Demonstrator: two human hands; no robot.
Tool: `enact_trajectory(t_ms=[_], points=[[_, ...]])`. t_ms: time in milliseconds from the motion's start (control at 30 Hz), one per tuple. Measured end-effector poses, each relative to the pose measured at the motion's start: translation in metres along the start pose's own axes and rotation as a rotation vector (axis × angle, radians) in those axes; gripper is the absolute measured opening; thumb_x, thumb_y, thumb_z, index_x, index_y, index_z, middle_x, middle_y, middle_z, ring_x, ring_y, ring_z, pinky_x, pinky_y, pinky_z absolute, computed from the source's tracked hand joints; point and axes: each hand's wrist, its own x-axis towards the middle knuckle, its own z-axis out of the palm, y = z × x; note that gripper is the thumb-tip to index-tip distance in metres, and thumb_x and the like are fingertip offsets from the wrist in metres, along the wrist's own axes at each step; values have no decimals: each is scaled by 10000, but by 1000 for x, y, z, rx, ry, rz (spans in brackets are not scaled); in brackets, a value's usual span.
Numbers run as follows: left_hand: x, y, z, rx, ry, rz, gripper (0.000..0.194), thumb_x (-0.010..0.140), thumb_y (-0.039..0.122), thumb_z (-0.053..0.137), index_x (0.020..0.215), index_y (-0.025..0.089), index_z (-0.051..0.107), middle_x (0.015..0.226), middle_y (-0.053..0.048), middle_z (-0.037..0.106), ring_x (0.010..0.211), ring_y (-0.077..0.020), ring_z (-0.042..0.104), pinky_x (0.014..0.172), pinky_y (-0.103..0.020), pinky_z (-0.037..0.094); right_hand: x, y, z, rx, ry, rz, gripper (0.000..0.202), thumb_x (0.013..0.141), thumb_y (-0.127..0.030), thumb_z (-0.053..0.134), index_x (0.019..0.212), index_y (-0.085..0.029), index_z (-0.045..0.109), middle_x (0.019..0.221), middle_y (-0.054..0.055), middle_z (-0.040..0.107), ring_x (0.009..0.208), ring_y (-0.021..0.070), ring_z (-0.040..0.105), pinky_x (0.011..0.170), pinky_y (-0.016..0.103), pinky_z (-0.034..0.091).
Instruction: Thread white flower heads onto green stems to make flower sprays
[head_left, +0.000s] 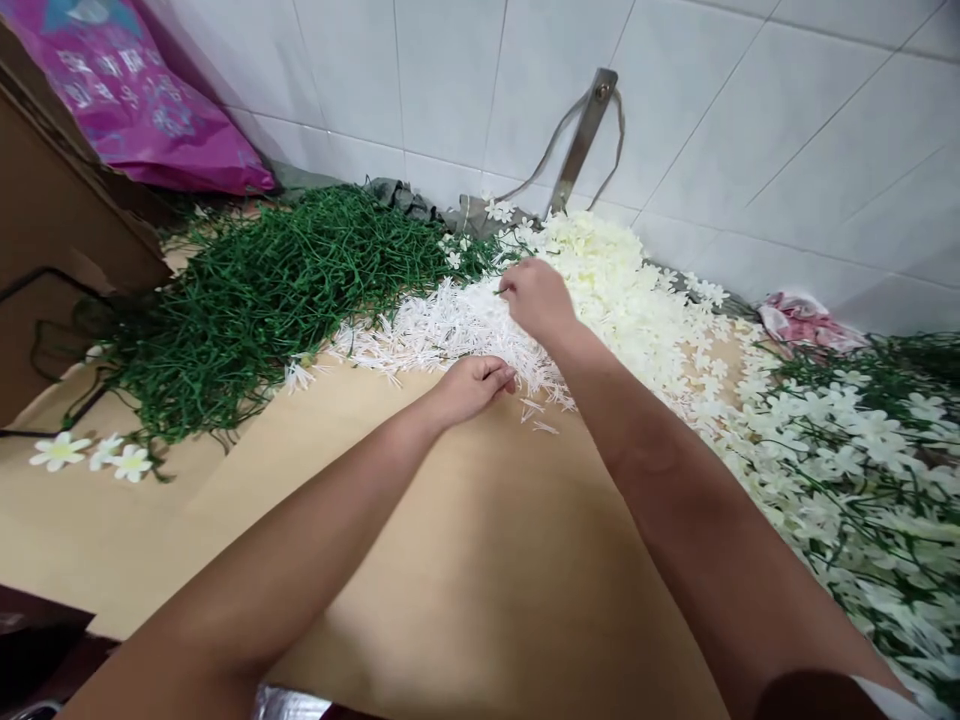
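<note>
- I see a tan desk (465, 560) pushed against a white tiled wall (750, 120); a metal bracket (581, 140) with loose straps leans at 12 o'clock.
- A heap of green stems (255, 290) fills 10 o'clock, a pile of white stamens (435, 330) sits at centre, and cream petals (630, 290) spread toward 1 o'clock.
- Finished flower sprigs (862, 470) lie at 3 o'clock; three loose blossoms (90, 455) rest at 9 o'clock.
- My left hand (472, 385) is curled, fingertips on the stamen pile's near edge; whether it grips anything I cannot tell.
- My right hand (536, 300) pinches a thin green stem (500, 292) above the stamens.
- A pink bag (142, 100) at 11 o'clock and a pink cloth (799, 322) at 2 o'clock are partly cut off or crumpled, unreadable.
</note>
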Motion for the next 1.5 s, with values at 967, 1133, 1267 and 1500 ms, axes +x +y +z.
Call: enact_trajectory(t_ms=[967,1133,1267,1500], points=[[-6,16,2,-553,236,-43,435,540,373,842,903,163,722,778,-22,708,644,-69,583,605,-186,438,-98,2,-24,1508,-191,574,179,739,-262,718,709,-122,611,604,-19,608,519,42,537,540,173,449],[-10,22,-4,-486,342,-4,340,561,419,821,753,160,714,690,-6,671,591,-63,538,567,-177,412,-102,0,-20,1345,-311,430,204,743,-299,695,703,-136,579,621,-10,604,529,54,515,541,192,430],[-13,28,-15,-447,308,-31,332,582,458,798,637,151,683,637,-24,645,549,-81,514,530,-202,397,-104,-1,-18,917,-328,277,123,760,-226,652,792,-153,559,692,3,590,594,93,504,603,242,429],[-21,37,-24,-319,122,-27,288,708,412,707,851,163,729,526,-5,581,459,-90,470,478,-228,358,-108,-5,-10,-15,-314,84,104,804,-116,522,877,-128,594,970,147,600,835,208,542,687,307,375]])
